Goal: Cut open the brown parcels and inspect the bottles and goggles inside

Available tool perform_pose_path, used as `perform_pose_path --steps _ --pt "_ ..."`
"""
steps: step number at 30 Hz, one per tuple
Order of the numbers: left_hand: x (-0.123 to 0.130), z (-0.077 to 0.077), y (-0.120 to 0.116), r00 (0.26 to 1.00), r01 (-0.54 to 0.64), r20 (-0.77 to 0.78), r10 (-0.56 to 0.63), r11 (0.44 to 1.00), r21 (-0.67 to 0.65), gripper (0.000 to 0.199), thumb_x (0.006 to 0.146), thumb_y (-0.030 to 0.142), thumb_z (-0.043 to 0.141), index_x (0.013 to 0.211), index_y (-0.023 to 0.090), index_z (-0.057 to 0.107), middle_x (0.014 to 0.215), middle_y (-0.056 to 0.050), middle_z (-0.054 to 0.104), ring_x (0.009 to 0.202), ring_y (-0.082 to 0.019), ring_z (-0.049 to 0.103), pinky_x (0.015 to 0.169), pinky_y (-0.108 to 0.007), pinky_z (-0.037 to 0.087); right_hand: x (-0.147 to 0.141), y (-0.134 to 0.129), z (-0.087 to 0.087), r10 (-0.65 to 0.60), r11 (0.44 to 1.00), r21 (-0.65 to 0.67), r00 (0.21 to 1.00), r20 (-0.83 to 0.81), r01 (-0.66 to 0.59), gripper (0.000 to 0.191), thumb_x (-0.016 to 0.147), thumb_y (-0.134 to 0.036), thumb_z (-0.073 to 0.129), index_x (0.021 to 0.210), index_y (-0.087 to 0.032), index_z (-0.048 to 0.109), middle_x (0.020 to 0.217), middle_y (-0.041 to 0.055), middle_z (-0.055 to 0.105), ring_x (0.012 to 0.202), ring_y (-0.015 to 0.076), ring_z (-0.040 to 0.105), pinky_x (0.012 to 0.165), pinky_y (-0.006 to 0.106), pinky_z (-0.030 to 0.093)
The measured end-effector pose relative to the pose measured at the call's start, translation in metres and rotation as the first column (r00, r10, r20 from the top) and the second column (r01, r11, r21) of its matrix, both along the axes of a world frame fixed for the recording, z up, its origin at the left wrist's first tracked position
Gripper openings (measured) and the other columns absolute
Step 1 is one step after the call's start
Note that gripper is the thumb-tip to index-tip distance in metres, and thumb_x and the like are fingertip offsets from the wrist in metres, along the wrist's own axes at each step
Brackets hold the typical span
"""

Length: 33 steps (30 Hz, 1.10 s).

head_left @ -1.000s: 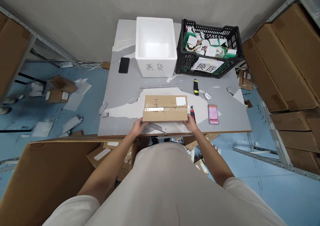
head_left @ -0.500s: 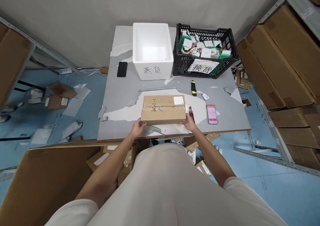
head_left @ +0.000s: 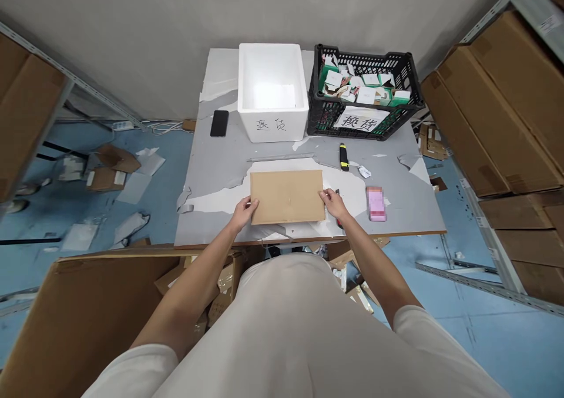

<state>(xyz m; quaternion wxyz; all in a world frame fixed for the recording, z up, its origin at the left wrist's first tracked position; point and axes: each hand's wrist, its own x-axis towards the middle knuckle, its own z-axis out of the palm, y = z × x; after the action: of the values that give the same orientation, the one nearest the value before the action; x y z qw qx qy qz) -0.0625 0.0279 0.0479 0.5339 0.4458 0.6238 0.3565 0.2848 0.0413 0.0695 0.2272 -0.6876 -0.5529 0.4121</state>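
Note:
A flat-faced brown cardboard box (head_left: 288,197) is at the front middle of the grey table, with a plain side facing me. My left hand (head_left: 245,211) grips its left end, thumb on the near face. At the right end, my right hand (head_left: 333,203) pinches the edge of the same box. A red-and-black cutter (head_left: 339,222) lies partly hidden behind my right hand. Farther back on the table are a yellow-and-black cutter (head_left: 343,157) and a crumpled white scrap (head_left: 364,172).
Behind stand a white foam box (head_left: 273,120) and a black crate (head_left: 365,101) of small green-white boxes. A phone (head_left: 219,123) lies left, a pink item (head_left: 376,203) right. A large open carton (head_left: 101,304) stands at the lower left, shelves at both sides.
The box has been turned over between my hands: the taped, written face with the white label is out of view and a plain face shows. The view has shifted slightly.

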Motion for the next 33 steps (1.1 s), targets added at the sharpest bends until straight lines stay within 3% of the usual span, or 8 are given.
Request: perform_pose_path --steps 6,10,13,15,19,22,27,33 --pt "0.008 0.0 0.019 0.999 -0.038 -0.013 0.037 0.998 -0.047 0.07 0.065 0.068 0.065 0.109 0.014 0.067 0.108 -0.011 0.069 0.096 -0.025 0.063 0.085 -0.036 0.049 -0.008 0.019 -0.008 -0.083 0.994 -0.068 0.995 0.05 0.086 0.038 0.088 -0.053 0.045 0.097 -0.02 0.062 0.093 0.0081 0.071 0.089 0.0218 0.064 0.083 0.035 0.046" --pt "0.006 -0.004 0.021 0.998 -0.061 0.032 0.063 0.996 -0.066 0.059 0.073 0.061 0.061 0.11 0.015 0.067 0.111 -0.011 0.068 0.101 -0.025 0.062 0.085 -0.036 0.05 -0.006 0.019 -0.019 -0.105 0.992 -0.072 0.994 0.009 0.105 0.043 0.091 -0.053 0.037 0.101 -0.02 0.063 0.099 0.0093 0.07 0.091 0.0217 0.064 0.083 0.035 0.049" --pt "-0.004 -0.017 0.007 0.986 -0.125 0.098 0.136 0.986 -0.106 0.052 0.079 0.051 0.054 0.118 0.018 0.062 0.117 -0.012 0.066 0.102 -0.024 0.062 0.082 -0.038 0.052 0.005 0.001 -0.036 -0.12 0.991 -0.069 0.981 -0.152 0.11 0.046 0.094 -0.045 0.028 0.114 -0.019 0.06 0.106 0.0099 0.069 0.092 0.019 0.066 0.085 0.035 0.051" --pt "-0.011 -0.029 -0.007 0.986 -0.146 0.068 0.155 0.982 -0.12 0.054 0.073 0.043 0.059 0.12 0.016 0.06 0.117 -0.014 0.065 0.1 -0.024 0.064 0.086 -0.04 0.051 0.014 -0.018 -0.049 -0.12 0.992 -0.062 0.969 -0.216 0.109 0.042 0.09 -0.038 0.037 0.122 -0.018 0.056 0.115 0.012 0.066 0.097 0.0191 0.066 0.09 0.037 0.05" --pt "-0.017 -0.051 -0.033 1.0 -0.003 -0.027 0.001 0.997 -0.074 0.062 0.056 0.038 0.073 0.113 0.016 0.062 0.119 -0.014 0.065 0.108 -0.028 0.061 0.096 -0.045 0.046 0.02 -0.053 -0.067 -0.061 0.997 -0.064 0.975 -0.215 0.048 0.058 0.071 -0.021 0.062 0.128 -0.023 0.053 0.13 0.0107 0.059 0.114 0.0231 0.06 0.098 0.042 0.047" --pt "-0.009 -0.057 -0.04 0.998 0.036 -0.048 -0.039 0.998 -0.057 0.055 0.055 0.046 0.074 0.1 0.017 0.066 0.112 -0.014 0.069 0.109 -0.03 0.061 0.099 -0.049 0.044 0.011 -0.062 -0.072 -0.032 0.997 -0.076 0.965 -0.261 0.012 0.067 0.068 -0.019 0.065 0.132 -0.023 0.047 0.132 0.0087 0.057 0.121 0.0227 0.056 0.102 0.043 0.044" --pt "0.002 -0.05 -0.036 0.995 0.044 -0.085 -0.048 0.998 -0.052 0.051 0.056 0.059 0.071 0.085 0.017 0.066 0.094 -0.013 0.073 0.099 -0.032 0.064 0.096 -0.05 0.045 -0.003 -0.055 -0.066 -0.111 0.99 -0.122 0.939 -0.327 0.074 0.048 0.075 -0.029 0.061 0.122 -0.021 0.05 0.121 0.0089 0.063 0.116 0.0198 0.059 0.101 0.041 0.045" --pt "0.001 -0.016 -0.032 0.992 0.06 -0.118 -0.055 0.998 0.035 0.054 0.067 0.059 0.065 0.101 0.016 0.063 0.106 -0.012 0.069 0.101 -0.027 0.063 0.096 -0.045 0.047 0.001 -0.043 -0.035 -0.055 0.997 0.027 0.927 -0.371 0.07 0.034 0.079 -0.042 0.059 0.107 -0.023 0.052 0.121 0.0099 0.061 0.12 0.0203 0.055 0.101 0.039 0.043"
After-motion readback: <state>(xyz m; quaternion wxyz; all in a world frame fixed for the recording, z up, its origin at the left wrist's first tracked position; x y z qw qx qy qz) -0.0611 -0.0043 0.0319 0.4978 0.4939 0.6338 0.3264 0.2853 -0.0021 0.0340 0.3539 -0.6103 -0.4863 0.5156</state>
